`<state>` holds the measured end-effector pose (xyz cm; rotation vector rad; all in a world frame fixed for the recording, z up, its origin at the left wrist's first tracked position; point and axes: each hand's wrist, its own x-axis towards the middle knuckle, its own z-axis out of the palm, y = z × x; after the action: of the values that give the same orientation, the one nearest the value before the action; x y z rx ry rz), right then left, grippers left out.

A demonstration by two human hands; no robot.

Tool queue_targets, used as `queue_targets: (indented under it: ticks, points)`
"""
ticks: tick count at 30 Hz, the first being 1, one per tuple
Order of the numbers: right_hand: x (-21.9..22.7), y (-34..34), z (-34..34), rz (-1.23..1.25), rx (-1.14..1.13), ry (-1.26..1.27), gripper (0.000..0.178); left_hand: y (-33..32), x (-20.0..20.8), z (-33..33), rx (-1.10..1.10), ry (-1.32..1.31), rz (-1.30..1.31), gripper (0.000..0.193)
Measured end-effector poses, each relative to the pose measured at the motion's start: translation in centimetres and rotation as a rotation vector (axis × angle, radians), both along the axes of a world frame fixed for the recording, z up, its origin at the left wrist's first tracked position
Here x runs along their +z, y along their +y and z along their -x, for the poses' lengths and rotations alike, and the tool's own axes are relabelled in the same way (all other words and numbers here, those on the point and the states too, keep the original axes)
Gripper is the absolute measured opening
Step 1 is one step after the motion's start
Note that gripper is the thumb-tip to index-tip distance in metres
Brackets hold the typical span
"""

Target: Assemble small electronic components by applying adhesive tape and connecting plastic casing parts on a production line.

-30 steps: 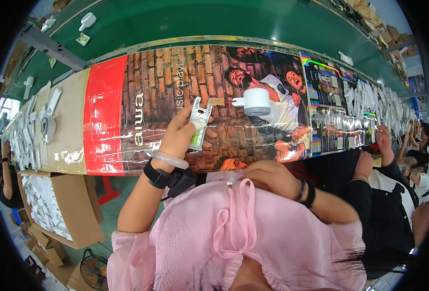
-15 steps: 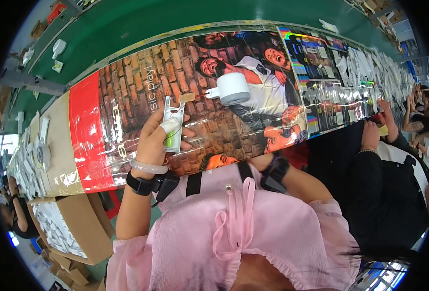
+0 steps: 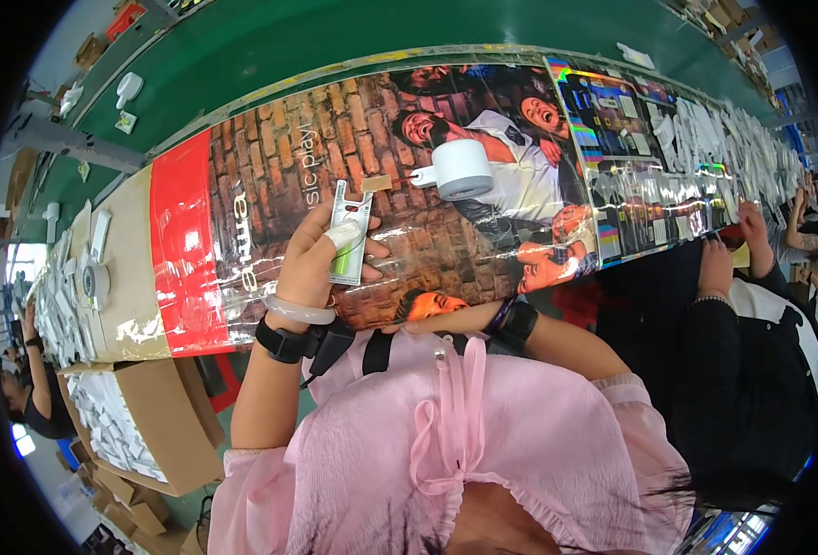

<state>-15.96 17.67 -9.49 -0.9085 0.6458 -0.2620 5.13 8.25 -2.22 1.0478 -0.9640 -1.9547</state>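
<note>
My left hand (image 3: 312, 254) is closed on a flat grey-and-green card (image 3: 349, 254) with a cut-out slot near its top. The thumb, wrapped in something white, presses on the card's face, while other fingertips show past its right edge. My right hand (image 3: 451, 320) is low at the table's near edge, in front of my waist; its fingers are too indistinct to read. Beyond the card lies a small brown piece (image 3: 377, 183). To the right of that, a white round drum-shaped thing (image 3: 464, 169) with a narrow neck rests on the printed table cover (image 3: 279, 176).
A grey-white round part (image 3: 96, 280) sits on the bare tan surface at left. Below it stands a carton (image 3: 173, 416) full of white pieces. White pieces (image 3: 696, 139) heap up at far right, near a co-worker's hands (image 3: 716, 268). A green belt (image 3: 381, 28) runs behind.
The view has shifted slightly, so the table appears farther right. My right hand has come leftward along the near edge and shows more. The left hand still holds the card.
</note>
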Motion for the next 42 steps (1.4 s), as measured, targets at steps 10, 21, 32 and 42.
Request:
queue_targets:
  ticks: [10, 21, 32, 42]
  points:
    - [2.5, 3.3, 1.9, 0.708, 0.070, 0.068, 0.045, 0.0, -0.6, -0.3, -0.018, -0.001, 0.045, 0.036]
    - [4.0, 6.7, 3.1, 1.026, 0.036, 0.339, 0.053, 0.2, -0.5, 0.0, -0.027, -0.044, 0.132, 0.034]
    - [4.9, 9.1, 3.7, 1.466, 0.069, 0.638, 0.050, 0.1, -1.0, -0.1, -0.031, -0.050, 0.169, 0.037]
    - [6.4, 13.4, 4.1, 1.083, -0.071, 0.308, 0.044, 0.2, -1.0, 0.0, -0.045, -0.082, 0.207, 0.032]
